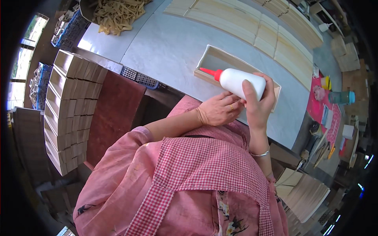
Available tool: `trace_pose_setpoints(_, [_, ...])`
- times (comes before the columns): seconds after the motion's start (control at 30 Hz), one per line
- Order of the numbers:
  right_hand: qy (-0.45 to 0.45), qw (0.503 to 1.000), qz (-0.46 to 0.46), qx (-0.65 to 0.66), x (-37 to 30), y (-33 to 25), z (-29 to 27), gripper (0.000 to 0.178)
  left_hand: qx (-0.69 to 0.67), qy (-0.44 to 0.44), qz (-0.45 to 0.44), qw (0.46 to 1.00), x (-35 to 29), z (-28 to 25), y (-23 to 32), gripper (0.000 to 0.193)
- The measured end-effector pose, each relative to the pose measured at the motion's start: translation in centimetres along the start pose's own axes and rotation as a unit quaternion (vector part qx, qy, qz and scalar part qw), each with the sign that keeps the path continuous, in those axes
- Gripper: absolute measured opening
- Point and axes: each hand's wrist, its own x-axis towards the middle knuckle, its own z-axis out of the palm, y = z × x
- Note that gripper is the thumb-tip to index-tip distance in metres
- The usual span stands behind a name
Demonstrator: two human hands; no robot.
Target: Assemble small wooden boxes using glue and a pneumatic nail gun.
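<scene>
My right hand (260, 96) is wrapped round a white squeeze bottle (240, 82) with a long red nozzle. The bottle lies tilted nearly level in the air, its tip pointing left over a long, shallow wooden box (220, 55). That open box rests on the pale grey tabletop, partly covered by the bottle and my right hand. Close under the bottle's base is my left hand (220, 110), with a ring on it. Its fingers are curled together near the box's near side; their tips are hidden, so what they hold cannot be seen.
Flat wooden panels (228, 21) line the table's far side. Thin wood strips (118, 15) are heaped at the far left. Stacked wooden boxes (71, 106) stand left of the table. A blue-lidded bottle (342, 97) and tools are at right, above stacked boards (307, 196).
</scene>
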Motion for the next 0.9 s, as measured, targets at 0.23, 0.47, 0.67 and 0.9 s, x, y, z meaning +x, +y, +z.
trace_pose_setpoints(0.23, [-0.032,0.999,-0.011,-0.042,0.4,0.4,0.9,0.041,-0.031,-0.052,-0.036,0.998,0.2,-0.1,0.0,0.025])
trace_pose_setpoints(0.47, [-0.013,0.998,-0.003,-0.069,-0.1,0.0,-1.3,0.039,-0.043,-0.054,-0.045,0.997,0.1,-0.2,0.0,0.027])
trace_pose_setpoints(0.67, [0.018,0.995,0.013,-0.101,-0.9,-0.2,-4.4,0.038,-0.03,-0.058,-0.045,0.997,0.3,-0.3,0.1,0.028])
trace_pose_setpoints(0.9, [0.058,0.991,0.018,-0.117,-2.0,-0.6,-7.3,0.038,-0.01,-0.039,-0.05,0.998,0.5,-0.1,0.2,0.028])
